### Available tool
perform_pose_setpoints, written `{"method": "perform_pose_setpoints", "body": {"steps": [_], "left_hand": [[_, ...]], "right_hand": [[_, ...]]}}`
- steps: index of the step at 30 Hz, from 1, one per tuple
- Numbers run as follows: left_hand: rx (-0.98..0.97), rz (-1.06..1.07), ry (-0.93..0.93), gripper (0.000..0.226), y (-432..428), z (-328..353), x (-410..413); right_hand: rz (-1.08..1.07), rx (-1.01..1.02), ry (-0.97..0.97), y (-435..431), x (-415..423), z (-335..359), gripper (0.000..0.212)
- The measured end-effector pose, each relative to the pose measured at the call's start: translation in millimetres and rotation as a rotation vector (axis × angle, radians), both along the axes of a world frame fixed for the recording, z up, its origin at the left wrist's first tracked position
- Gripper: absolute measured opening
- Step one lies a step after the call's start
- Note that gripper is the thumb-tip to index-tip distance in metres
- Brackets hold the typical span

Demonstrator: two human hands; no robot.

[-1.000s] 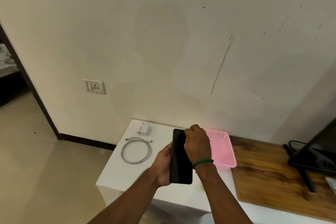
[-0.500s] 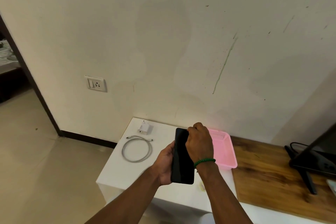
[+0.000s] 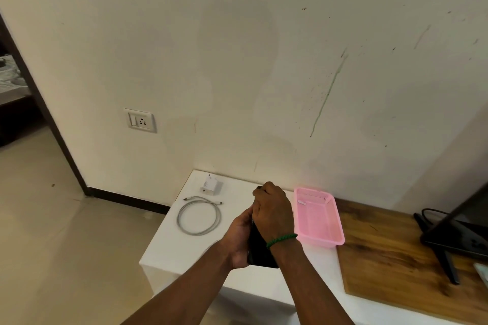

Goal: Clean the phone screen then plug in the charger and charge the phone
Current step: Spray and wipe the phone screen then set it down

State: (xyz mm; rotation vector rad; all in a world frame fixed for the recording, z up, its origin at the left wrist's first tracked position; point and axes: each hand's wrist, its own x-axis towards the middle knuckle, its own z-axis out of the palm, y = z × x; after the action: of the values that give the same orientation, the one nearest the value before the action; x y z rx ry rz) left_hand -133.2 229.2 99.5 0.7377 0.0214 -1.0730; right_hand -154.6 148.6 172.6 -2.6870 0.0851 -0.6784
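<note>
Phone [image 3: 260, 258] hangs over the white table [image 3: 169, 248] near its front edge, gripped by the left hand [image 3: 239, 237]. The right hand [image 3: 273, 208], fingers curled, hides its top; what they clamp I cannot tell. Pink basket [image 3: 317, 219] sits close right; the coiled cable [image 3: 198, 216] and charger [image 3: 210, 184] lie left.

Left of the fingers [image 3: 264, 190] round the phone [image 3: 260, 256], the white surface [image 3: 169, 248] lies bare up to the flat cable coil [image 3: 199, 216]; the charger adapter [image 3: 210, 184] sits beyond the coil, by the wall [image 3: 237, 74]. Just right of the fingers, the pink basket [image 3: 318, 216] raises its walls across any low sideways pass. Ahead, the wall closes the way. Up and left, open air runs to the wall socket [image 3: 141, 120]. Far right stands a monitor stand [image 3: 446, 258].
</note>
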Motion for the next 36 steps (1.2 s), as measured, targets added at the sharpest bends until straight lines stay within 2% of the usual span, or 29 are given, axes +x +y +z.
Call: {"method": "perform_pose_setpoints", "body": {"steps": [17,24,30,36], "left_hand": [[0.044,0.071,-0.002,0.056,-2.4,-5.2,1.0],[0.038,0.040,0.004,0.066,-3.2,0.6,0.8],[0.023,0.050,0.027,0.057,0.7,-1.9,2.8],[0.042,0.067,0.031,0.056,1.1,1.9,1.1]], "right_hand": [[-0.181,0.051,0.005,-31.4,2.5,-0.1,0.017],[-0.112,0.029,0.022,-13.4,3.6,1.5,0.014],[-0.016,0.005,-0.007,7.7,-7.6,-6.1,0.005],[-0.034,0.018,-0.019,6.5,-5.8,-5.1,0.007]]}}
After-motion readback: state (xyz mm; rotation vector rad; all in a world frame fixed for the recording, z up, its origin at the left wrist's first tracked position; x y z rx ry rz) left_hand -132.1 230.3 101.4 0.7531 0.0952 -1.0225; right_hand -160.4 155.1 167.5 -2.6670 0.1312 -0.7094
